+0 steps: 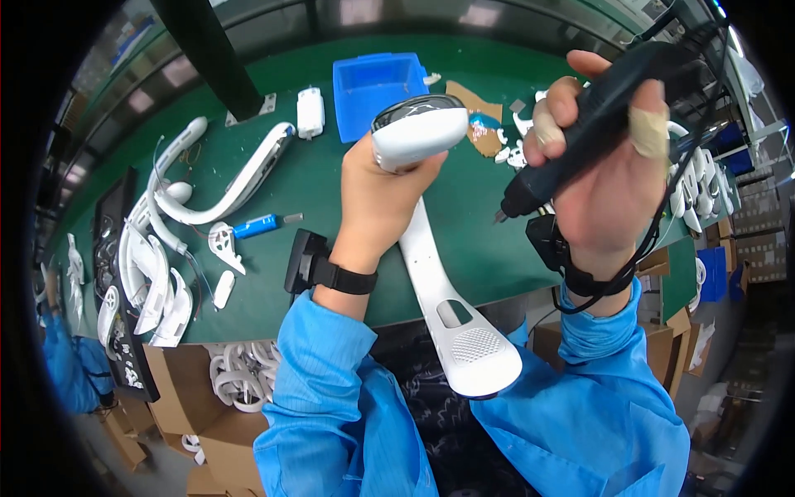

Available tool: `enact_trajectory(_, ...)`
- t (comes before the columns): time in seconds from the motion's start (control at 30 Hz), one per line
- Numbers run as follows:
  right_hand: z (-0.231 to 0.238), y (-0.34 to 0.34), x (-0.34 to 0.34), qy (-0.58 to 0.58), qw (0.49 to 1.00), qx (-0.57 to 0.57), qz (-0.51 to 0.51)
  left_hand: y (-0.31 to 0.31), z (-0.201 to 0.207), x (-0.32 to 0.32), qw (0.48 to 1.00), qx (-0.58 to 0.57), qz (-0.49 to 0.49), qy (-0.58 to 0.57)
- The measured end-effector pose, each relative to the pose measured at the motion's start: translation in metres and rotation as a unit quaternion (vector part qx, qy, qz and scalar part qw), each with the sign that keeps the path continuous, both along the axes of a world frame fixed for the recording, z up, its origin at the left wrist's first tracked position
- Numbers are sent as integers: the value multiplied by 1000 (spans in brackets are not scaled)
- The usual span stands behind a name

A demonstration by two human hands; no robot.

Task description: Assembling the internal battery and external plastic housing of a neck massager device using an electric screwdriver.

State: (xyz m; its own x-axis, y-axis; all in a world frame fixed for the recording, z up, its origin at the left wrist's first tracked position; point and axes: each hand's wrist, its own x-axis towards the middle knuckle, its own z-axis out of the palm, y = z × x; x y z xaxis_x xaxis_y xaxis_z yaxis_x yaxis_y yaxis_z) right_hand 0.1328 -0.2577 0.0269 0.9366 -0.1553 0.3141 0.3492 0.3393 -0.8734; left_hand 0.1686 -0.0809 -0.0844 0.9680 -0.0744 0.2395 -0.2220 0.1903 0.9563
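Sleeve of blue cloth, another person's, there at the far left of the frame! Next comes a long, shallow black tray at the left end of the green table, curved white plastic shells crowding on and around it. Centre left, a blue cylinder with a metal end lies just beside a white perforated plastic bracket. Lower left, a brown cardboard box holds white plastic rings.

Into the middle, and here's the left hand, black strap at the wrist: its grip is wrapped around a long white plastic device, right under the rounded, dark-topped head. The device runs to lower centre, flaring into a slotted, dotted end. Behind, at upper centre, a blue rectangular plastic bin; right of it, a torn brown cardboard scrap.

Over to upper right, the right hand, beige wraps on its digits, grip curled around a black powered screwdriver, bit angled down-left, well apart from the device. Far right, more white plastic pieces cluster!
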Motion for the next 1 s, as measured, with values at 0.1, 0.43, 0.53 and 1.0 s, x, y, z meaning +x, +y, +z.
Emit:
enact_trajectory(0.1, -19, -3, -14, -109, 969, 52, 218, -3, -10, 0, 1000, 4, -12, 0)
enact_trajectory(0.43, -77, 34, -27, -120, 946, 33, 300, -7, -25, 7, 1000, -2, 1, -28)
enact_trajectory(0.53, -81, 37, -23, -123, 937, 25, 327, -6, -23, 7, 999, 10, 3, -32)
enact_trajectory(1.0, -94, 56, -26, -135, 954, -7, 268, -5, -27, 9, 999, 3, 10, -39)
